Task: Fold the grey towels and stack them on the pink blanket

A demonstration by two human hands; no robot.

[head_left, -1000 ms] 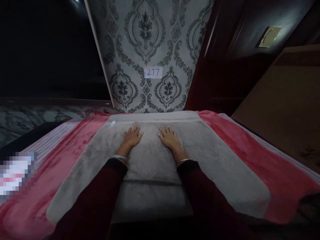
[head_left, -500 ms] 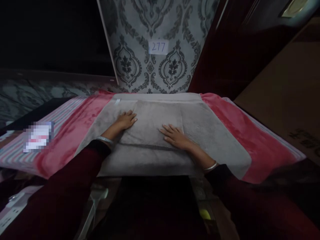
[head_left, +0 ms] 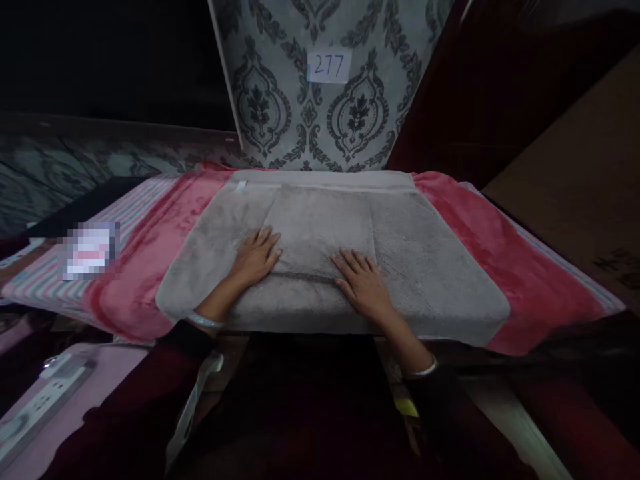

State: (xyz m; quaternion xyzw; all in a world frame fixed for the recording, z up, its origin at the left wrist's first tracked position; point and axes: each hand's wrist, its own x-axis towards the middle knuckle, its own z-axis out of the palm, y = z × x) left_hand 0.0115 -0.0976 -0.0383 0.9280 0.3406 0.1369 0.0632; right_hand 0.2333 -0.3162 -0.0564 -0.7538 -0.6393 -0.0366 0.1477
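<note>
A grey plush cloth (head_left: pixel 425 260) lies spread over the table, with a rectangular flap or folded section in its middle and a small white tag (head_left: pixel 241 186) at its far left. Flat on its left-centre part rests my left hand (head_left: pixel 255 257), fingers spread. My right hand (head_left: pixel 363 281) presses on the cloth to the right of a dark crease, its fingers also stretched out. Neither hand grasps anything. Under the grey cloth is a red plush cloth (head_left: pixel 150 233), showing at both sides.
A striped cloth (head_left: pixel 55 267) covers the table below, with a blurred white item (head_left: pixel 90 251) on it. A dark screen (head_left: pixel 110 67) stands at back left, a cardboard box (head_left: pixel 575 167) at right. Lower left is a power strip (head_left: pixel 45 403). Paper marked 277 (head_left: pixel 329 65) hangs on the wall.
Both hands have slid back toward me over the grey cloth, staying flat. The view has tilted downward, bringing the table's front edge and the power strip into sight.
</note>
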